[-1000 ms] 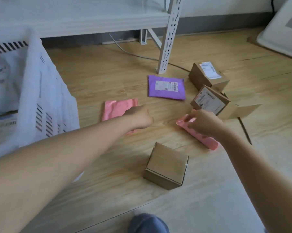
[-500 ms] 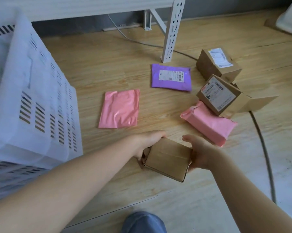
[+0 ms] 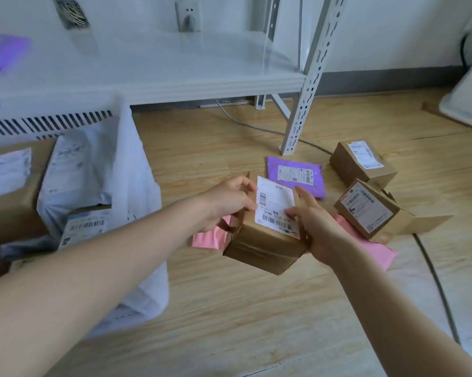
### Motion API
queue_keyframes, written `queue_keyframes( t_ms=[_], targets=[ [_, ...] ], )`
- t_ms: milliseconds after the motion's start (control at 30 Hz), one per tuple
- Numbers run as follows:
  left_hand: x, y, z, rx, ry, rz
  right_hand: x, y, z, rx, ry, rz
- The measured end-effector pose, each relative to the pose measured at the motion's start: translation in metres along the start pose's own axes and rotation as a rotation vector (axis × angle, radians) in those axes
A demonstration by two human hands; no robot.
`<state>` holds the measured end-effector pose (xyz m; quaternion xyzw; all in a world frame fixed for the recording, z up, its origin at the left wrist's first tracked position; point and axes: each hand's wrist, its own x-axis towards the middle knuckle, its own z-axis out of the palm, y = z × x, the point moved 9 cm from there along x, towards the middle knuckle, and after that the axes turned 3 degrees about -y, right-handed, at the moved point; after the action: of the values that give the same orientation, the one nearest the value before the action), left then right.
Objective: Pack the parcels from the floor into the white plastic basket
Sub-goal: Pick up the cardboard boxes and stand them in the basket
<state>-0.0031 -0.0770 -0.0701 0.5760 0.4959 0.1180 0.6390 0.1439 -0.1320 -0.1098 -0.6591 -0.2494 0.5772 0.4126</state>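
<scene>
I hold a small brown cardboard box (image 3: pixel 262 246) with a white label above the floor, its label side up. My left hand (image 3: pixel 226 202) grips its left edge and my right hand (image 3: pixel 313 227) grips its right side. The white plastic basket (image 3: pixel 139 186) stands to the left, with several parcels inside it. On the floor lie a purple mailer (image 3: pixel 297 174), a flat pink mailer (image 3: pixel 210 238) partly hidden under the box, and a padded pink mailer (image 3: pixel 376 250) behind my right wrist. Two more brown boxes (image 3: pixel 361 164) (image 3: pixel 370 210) sit at the right.
A white metal shelf (image 3: pixel 175 74) runs along the back, its perforated leg (image 3: pixel 303 110) standing on the wood floor near the purple mailer. A grey cable (image 3: pixel 433 273) trails across the floor at the right. A white object (image 3: pixel 468 99) leans at the far right.
Both hands closed on the small brown box, lifted it off the floor and turned it label side up. The view rose, bringing the basket's inside into sight.
</scene>
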Motion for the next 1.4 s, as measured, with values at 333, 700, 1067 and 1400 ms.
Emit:
queue_keyframes(
  t_ms=[333, 700, 1067, 1400],
  targets=[
    [-0.096, 0.083, -0.145, 0.001, 0.128, 0.315, -0.048, -0.144, 0.118, 0.006, -0.174, -0.445],
    [-0.173, 0.057, -0.287, -0.060, 0.183, 0.621, -0.047, -0.170, 0.274, 0.065, -0.408, -0.421],
    [-0.197, -0.045, -0.384, -0.225, 0.809, 0.272, -0.021, -0.123, 0.346, 0.242, -0.439, -0.199],
    [-0.180, -0.049, -0.378, -0.397, 0.391, 0.408, -0.029, -0.146, 0.339, -0.128, -0.342, -0.508]
  ],
)
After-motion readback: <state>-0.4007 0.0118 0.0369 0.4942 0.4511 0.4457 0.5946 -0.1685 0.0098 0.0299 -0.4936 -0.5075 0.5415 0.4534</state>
